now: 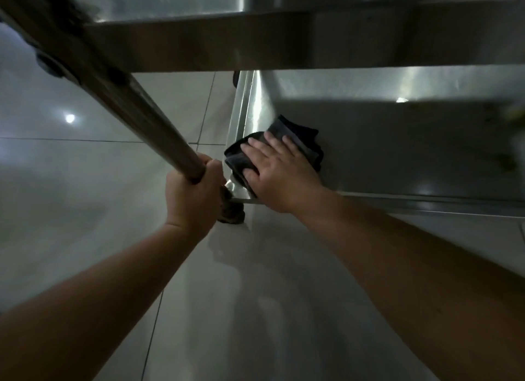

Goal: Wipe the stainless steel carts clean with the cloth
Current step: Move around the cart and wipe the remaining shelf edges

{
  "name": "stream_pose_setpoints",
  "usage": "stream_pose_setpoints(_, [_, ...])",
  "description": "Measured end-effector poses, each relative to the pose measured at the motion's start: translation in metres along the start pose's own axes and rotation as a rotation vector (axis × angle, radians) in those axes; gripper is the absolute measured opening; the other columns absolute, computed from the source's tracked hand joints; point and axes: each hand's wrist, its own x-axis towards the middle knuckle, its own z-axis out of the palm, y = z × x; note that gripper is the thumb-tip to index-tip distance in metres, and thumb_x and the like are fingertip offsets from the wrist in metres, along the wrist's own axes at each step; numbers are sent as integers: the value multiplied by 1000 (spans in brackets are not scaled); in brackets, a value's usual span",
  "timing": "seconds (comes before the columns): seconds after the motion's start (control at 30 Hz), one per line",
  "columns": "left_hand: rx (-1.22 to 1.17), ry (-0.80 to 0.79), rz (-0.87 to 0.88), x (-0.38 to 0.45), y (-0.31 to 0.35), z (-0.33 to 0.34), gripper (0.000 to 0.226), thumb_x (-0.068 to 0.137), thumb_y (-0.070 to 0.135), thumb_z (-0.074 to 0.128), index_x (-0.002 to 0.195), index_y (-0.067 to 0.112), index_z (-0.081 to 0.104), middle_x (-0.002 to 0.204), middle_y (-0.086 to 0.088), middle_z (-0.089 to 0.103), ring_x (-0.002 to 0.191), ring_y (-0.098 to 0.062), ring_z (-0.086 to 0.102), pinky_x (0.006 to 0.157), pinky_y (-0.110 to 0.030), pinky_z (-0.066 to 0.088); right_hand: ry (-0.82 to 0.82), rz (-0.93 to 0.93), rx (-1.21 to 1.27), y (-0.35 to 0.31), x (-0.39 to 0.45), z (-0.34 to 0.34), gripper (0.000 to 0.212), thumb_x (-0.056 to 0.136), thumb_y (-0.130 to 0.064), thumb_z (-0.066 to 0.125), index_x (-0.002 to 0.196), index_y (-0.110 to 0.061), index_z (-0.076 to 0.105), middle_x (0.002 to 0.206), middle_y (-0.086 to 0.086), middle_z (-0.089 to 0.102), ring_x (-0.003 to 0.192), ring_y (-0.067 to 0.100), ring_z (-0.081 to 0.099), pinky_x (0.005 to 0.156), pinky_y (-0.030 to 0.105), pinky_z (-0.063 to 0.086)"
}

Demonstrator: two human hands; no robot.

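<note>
Pale floor tiles (85,181) surround a dark, crumpled cloth (301,142) on the cart shelf (397,153).

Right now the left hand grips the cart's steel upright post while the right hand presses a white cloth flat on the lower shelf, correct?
Not quite: in the head view the cloth is dark, not white. The rest holds.

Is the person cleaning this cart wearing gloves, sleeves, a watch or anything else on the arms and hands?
No. Both the left hand and the right hand are bare, with no gloves. Both forearms are uncovered as far as the picture shows, with no sleeve in view. No watch, bracelet or ring can be seen, though the light is dim.
</note>
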Motion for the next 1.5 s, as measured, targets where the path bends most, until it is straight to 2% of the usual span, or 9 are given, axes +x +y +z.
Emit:
stream_pose_setpoints(0.2, [90,5,-31,-3,3,-5,18,86,32,61,75,18,62,71,-1,66,77,-21,67,79,-39,58,28,29,-113,65,-74,-20,67,103,-56,16,165,-31,23,172,-11,18,160,12,4,129,38,-5])
stream_pose_setpoints(0.43, [251,-4,-32,-12,4,-7,21,105,25,59,100,7,67,83,11,75,81,4,69,76,-24,47,-46,112,-142,153,-152,-51,69,101,-61,8,165,-37,12,173,-18,6,159,6,-7,128,36,-7])
stream_pose_setpoints(0.67, [502,-67,-119,-13,0,-21,50,93,70,54,101,23,69,84,3,72,74,-9,65,65,-37,48,-160,109,-190,191,-177,-75,64,106,-58,19,165,-39,5,172,-19,0,158,7,-9,126,33,-8])
stream_pose_setpoints(0.83, [859,-618,-580,-37,-27,-21,24,102,40,66,107,16,64,103,-17,69,85,-25,66,65,-32,49,-178,97,-178,192,-174,-76,63,107,-58,17,165,-39,3,172,-19,-4,158,7,-12,125,34,-10])
stream_pose_setpoints(0.97, [1404,-1075,-157,-69,-6,13,15,103,52,59,97,41,51,93,9,63,79,-5,63,59,-15,42,-129,82,-146,192,-179,-72,63,107,-59,13,166,-38,5,173,-18,-2,158,7,-12,126,35,-11])
stream_pose_setpoints(1.17, [1014,-836,408,-64,53,126,10,100,50,53,97,42,47,85,13,59,74,-10,61,60,-27,44,0,80,-120,187,-187,-67,62,107,-58,15,165,-36,20,172,-16,15,159,9,1,128,35,-6])
stream_pose_setpoints(1.23, [889,-692,518,-59,54,160,8,100,45,51,101,37,49,96,9,58,89,-16,58,71,-32,42,35,100,-122,189,-190,-67,60,108,-56,19,164,-36,25,171,-16,19,159,10,4,129,37,-2])
stream_pose_setpoints(1.37, [903,-464,414,-49,38,208,40,102,48,50,134,25,54,136,-3,54,131,-26,48,107,-46,40,138,188,-151,221,-218,-74,61,107,-54,20,161,-31,36,168,-11,31,158,14,17,129,40,8])
stream_pose_setpoints(1.5, [904,-361,277,-42,23,219,56,102,57,37,147,24,45,156,-6,42,146,-31,38,119,-53,32,276,435,-172,289,-260,-93,65,102,-52,25,154,-23,48,161,0,45,153,25,33,125,46,22])
